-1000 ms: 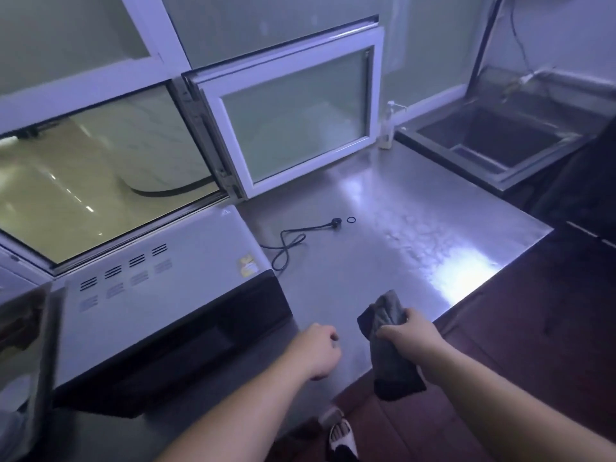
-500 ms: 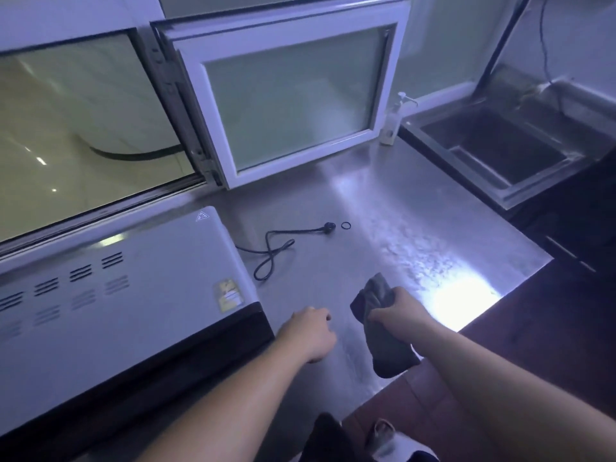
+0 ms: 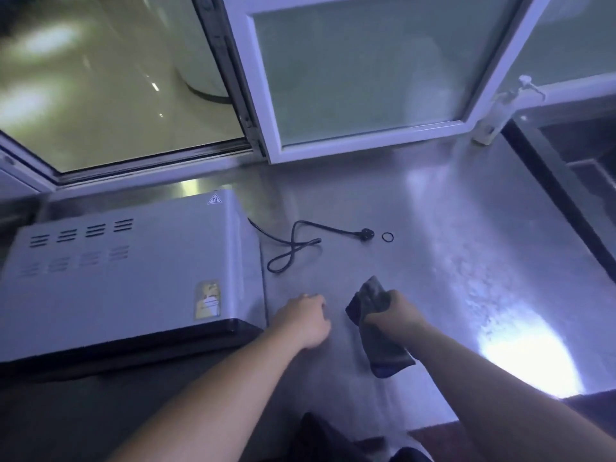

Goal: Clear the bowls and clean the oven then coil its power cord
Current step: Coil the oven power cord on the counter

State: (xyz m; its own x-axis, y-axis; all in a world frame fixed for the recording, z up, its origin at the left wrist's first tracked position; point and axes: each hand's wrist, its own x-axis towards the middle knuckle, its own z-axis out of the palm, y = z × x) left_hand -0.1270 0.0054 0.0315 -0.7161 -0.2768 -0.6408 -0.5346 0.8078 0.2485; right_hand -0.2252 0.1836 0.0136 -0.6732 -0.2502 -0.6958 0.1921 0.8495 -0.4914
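A silver oven (image 3: pixel 126 271) with a black front stands on the steel counter (image 3: pixel 433 261) at the left. Its black power cord (image 3: pixel 293 248) lies loose in loops to the oven's right and ends in a plug (image 3: pixel 366 234). A small black ring (image 3: pixel 387 237) lies just past the plug. My right hand (image 3: pixel 393 315) grips a dark grey cloth (image 3: pixel 383 348) that hangs down over the counter. My left hand (image 3: pixel 305 320) hovers beside the oven's right front corner with curled fingers and holds nothing.
An open white-framed window sash (image 3: pixel 366 78) swings in over the back of the counter. A pump bottle (image 3: pixel 493 118) stands at the back right, beside a sunken sink (image 3: pixel 586 161). A bright glare patch lies on the counter's right front.
The view has swung closer and over the counter. Both hands moved forward toward the cord, the right still holding the cloth. Oven, cord and ring stayed put.
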